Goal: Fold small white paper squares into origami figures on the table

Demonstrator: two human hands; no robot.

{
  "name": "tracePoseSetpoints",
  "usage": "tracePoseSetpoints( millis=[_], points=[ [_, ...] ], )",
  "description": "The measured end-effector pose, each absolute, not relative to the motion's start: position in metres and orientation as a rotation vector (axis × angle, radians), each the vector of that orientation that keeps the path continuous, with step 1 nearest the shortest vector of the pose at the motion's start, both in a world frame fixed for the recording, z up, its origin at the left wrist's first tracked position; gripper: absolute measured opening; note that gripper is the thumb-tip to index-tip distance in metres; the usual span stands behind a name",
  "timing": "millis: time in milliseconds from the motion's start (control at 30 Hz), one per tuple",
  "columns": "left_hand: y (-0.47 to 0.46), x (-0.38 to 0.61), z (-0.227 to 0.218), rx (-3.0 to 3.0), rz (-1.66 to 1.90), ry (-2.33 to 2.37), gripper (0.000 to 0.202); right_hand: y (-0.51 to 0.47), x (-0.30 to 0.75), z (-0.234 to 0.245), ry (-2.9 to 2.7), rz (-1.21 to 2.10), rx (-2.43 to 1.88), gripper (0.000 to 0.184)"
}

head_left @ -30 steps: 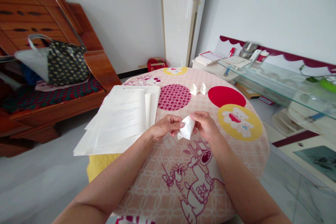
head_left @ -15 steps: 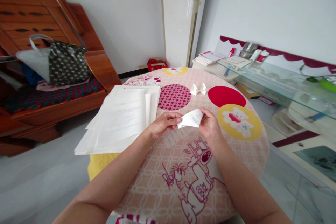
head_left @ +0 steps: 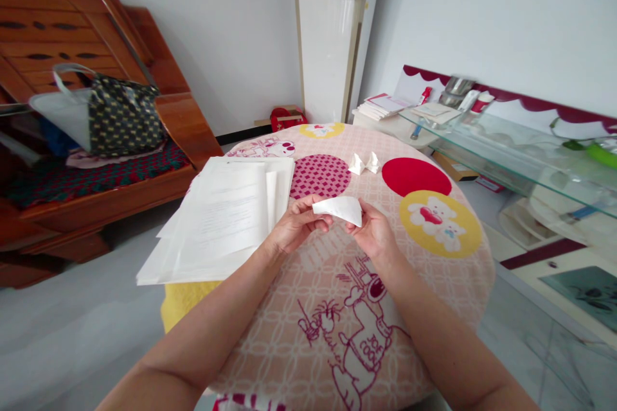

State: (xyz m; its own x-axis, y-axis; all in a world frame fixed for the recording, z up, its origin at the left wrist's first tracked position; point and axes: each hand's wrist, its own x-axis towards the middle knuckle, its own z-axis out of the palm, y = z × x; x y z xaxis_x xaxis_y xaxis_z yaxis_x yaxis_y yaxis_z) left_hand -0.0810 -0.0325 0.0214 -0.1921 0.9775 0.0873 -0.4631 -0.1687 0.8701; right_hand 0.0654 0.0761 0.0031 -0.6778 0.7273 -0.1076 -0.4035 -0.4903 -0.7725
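Observation:
A small folded piece of white paper (head_left: pixel 340 209) is held above the round table, slightly curved, with a pointed end to the left. My left hand (head_left: pixel 301 221) pinches its left end between thumb and fingers. At the right end, my right hand (head_left: pixel 373 228) grips the paper, its fingertips partly hidden behind it. Farther back on the tablecloth stands a white folded paper shape (head_left: pixel 364 163) with two pointed parts. To the left of my hands lies a stack of papers (head_left: pixel 226 205), the top sheet printed with lines of text.
A patterned pink tablecloth (head_left: pixel 308 321) covers the table. On the right stands a glass-topped cabinet (head_left: pixel 511 154) with booklets (head_left: pixel 383 105) and metal containers (head_left: pixel 457 91). A wooden bench (head_left: pixel 58 205) with a patterned bag (head_left: pixel 126 117) is on the left. Behind is a tall white air conditioner (head_left: pixel 328 45).
The folded paper has been turned and shifted slightly left, now showing a smooth curved face. My right hand has moved left, closer to my left hand. The other things stay put.

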Motion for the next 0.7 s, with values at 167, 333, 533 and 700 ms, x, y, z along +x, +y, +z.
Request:
tracePoseSetpoints(
  millis=[167,333,533,700],
  points=[
    [-0.033,-0.090,0.024,0.860,1.705,0.896,0.032,0.073,0.073,0.011,-1.359,1.932,-0.719,0.023],
    [-0.034,-0.088,0.023,0.998,1.621,1.071,0.030,0.069,0.082,0.029,-1.553,1.631,-0.694,0.021],
    [-0.035,-0.080,0.024,1.166,1.496,1.181,0.033,0.066,0.082,0.030,-1.645,1.826,-0.562,0.021],
    [-0.035,-0.078,0.026,1.209,1.457,1.182,0.033,0.067,0.085,0.032,-1.664,1.919,-0.551,0.019]
  ],
)
